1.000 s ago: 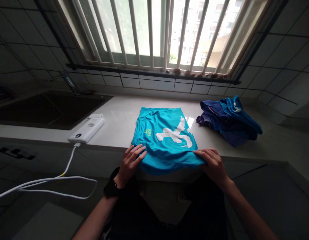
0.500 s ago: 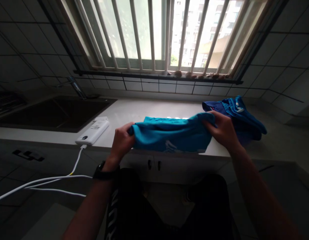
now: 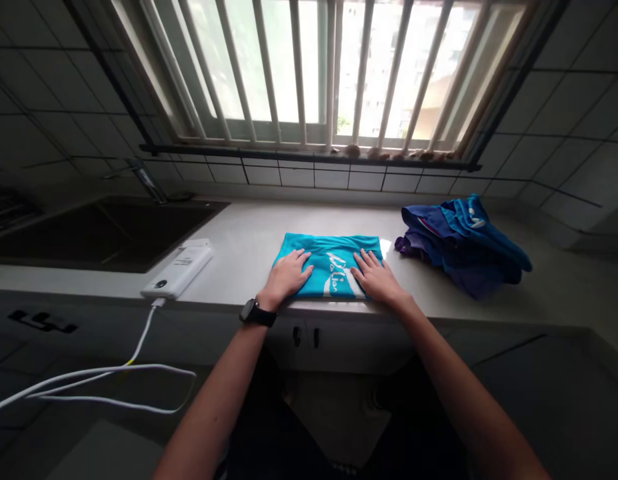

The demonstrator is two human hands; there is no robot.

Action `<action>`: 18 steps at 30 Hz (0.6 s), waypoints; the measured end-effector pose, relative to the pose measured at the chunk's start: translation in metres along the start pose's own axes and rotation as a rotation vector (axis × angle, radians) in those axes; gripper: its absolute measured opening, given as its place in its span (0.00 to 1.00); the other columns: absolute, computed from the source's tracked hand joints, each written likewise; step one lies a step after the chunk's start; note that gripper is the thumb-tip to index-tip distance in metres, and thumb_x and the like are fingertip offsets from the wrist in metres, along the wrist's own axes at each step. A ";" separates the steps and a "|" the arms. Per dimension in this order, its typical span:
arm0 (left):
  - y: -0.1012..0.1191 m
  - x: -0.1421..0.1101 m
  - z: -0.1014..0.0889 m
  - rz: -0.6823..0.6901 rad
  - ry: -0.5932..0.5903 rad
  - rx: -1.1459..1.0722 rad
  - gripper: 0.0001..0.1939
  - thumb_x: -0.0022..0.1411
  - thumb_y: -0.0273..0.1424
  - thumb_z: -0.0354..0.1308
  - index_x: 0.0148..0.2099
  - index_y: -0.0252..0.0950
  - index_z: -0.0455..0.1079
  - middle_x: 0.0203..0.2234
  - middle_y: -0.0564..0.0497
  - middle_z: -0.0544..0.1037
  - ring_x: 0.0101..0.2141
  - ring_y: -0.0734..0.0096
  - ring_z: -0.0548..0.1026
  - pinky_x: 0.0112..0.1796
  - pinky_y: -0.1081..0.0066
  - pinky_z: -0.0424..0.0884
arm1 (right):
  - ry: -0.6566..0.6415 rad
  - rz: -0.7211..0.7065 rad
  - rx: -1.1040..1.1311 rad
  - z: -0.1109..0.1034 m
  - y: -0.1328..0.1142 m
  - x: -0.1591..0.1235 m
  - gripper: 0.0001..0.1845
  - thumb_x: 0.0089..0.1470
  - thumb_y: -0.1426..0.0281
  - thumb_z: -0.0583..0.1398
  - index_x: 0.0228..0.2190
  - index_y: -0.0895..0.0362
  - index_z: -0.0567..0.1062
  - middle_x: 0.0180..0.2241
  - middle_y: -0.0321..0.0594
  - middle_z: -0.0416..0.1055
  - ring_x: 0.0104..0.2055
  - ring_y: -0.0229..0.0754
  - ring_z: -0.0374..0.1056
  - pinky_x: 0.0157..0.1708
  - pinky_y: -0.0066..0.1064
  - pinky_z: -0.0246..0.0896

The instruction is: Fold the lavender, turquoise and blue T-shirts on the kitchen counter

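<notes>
Garment position is recorded at the near edge of a white stone countertop, where a folded turquoise shirt is laid flat, its long axis running left to right, parallel to that edge. A white print is exposed on its upper face. Both hands are placed on the shirt: the left hand is set on its left half and the right hand on its right half, with the print left showing between them. Each hand is found released: palms are pressed down, fingers are spread, and no fabric is gripped. A wristwatch is worn on the left wrist. To the right, a pile of blue and purple clothing is noted near the right hand, which is the nearer of the two to it. To the left, a white power bank is seated near the left hand, with a white cable trailing over the counter's near edge. A dark sink is set further left, and a barred window is noted at the far side.
</notes>
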State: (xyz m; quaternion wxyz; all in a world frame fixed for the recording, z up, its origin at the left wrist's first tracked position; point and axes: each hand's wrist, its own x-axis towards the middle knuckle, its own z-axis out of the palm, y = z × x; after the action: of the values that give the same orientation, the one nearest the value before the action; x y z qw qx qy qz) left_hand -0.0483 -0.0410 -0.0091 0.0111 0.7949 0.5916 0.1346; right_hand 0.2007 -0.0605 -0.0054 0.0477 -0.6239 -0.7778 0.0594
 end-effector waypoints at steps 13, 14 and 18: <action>0.031 -0.032 -0.034 -0.176 -0.059 0.212 0.26 0.72 0.45 0.50 0.51 0.29 0.79 0.50 0.31 0.80 0.53 0.43 0.76 0.52 0.51 0.73 | 0.090 -0.253 0.035 -0.010 0.037 0.053 0.28 0.71 0.65 0.49 0.67 0.60 0.66 0.72 0.52 0.54 0.76 0.55 0.45 0.73 0.57 0.41; 0.041 -0.041 -0.036 -0.178 -0.049 0.224 0.27 0.72 0.46 0.49 0.48 0.29 0.80 0.47 0.31 0.80 0.50 0.43 0.77 0.50 0.50 0.73 | 0.123 -0.259 0.056 -0.014 0.036 0.054 0.27 0.70 0.69 0.50 0.66 0.60 0.68 0.72 0.53 0.56 0.75 0.56 0.47 0.72 0.58 0.41; 0.060 -0.083 -0.039 0.043 -0.044 0.143 0.29 0.72 0.51 0.49 0.41 0.32 0.82 0.40 0.36 0.82 0.43 0.48 0.80 0.48 0.51 0.74 | 0.222 -0.476 0.320 -0.024 0.023 0.015 0.27 0.68 0.74 0.50 0.65 0.53 0.69 0.67 0.47 0.65 0.71 0.49 0.59 0.69 0.52 0.54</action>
State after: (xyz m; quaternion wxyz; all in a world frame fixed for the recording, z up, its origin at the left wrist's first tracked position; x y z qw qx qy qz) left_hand -0.0227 -0.1424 0.0222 -0.0359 0.8089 0.5820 0.0748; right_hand 0.2227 -0.0398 0.0151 0.2426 -0.4114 -0.8729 0.0996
